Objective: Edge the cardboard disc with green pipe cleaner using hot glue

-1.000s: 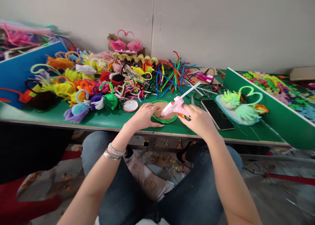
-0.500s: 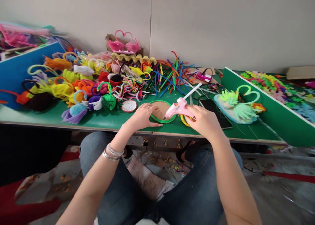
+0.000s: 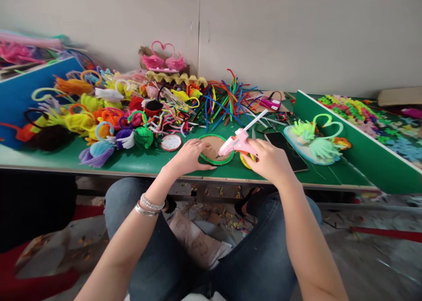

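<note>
My left hand [image 3: 188, 158] grips the near left edge of a round cardboard base [image 3: 211, 141] rimmed with green pipe cleaner, fingers over it and thumb along its near side. The base lies on the green table. My right hand [image 3: 273, 161] is closed around the handle of a pink hot glue gun [image 3: 234, 143], with a clear glue stick [image 3: 256, 119] jutting out of its back. The gun's nozzle points down to the left, at the base's near right part. A yellow loop [image 3: 245, 161], partly hidden, lies below the gun.
A phone [image 3: 286, 151] and a pale green pipe-cleaner swan pair [image 3: 325, 149] lie right, beside a green divider [image 3: 349, 145]. Left are many pipe-cleaner swans [image 3: 102, 149] and a small round lid-like piece [image 3: 171, 143]. Loose pipe cleaners [image 3: 227, 99] pile up behind.
The glue gun's nozzle has shifted slightly to the left along the near part of the base. My left hand keeps its hold; the whole view has drifted a little.
</note>
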Motion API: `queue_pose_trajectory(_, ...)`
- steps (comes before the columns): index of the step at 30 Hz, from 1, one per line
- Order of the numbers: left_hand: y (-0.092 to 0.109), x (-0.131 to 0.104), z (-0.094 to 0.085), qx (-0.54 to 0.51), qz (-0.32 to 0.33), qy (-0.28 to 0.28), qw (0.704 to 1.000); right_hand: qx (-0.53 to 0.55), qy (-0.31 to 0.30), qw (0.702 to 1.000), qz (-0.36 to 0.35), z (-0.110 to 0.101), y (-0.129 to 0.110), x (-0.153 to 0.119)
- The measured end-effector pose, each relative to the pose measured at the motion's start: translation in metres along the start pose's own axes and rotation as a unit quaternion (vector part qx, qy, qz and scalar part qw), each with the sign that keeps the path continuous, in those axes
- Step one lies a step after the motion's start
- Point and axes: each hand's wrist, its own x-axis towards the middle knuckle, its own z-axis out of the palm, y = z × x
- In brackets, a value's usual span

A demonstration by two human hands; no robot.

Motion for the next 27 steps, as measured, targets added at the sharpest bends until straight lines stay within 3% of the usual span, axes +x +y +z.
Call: queue_pose_trajectory(27,0.0004,-0.0007,-0.0004,0.019,0.007,0.004,1.0,0.008,-0.046,0.999,0.014,-0.0036,0.006,-0.0002)
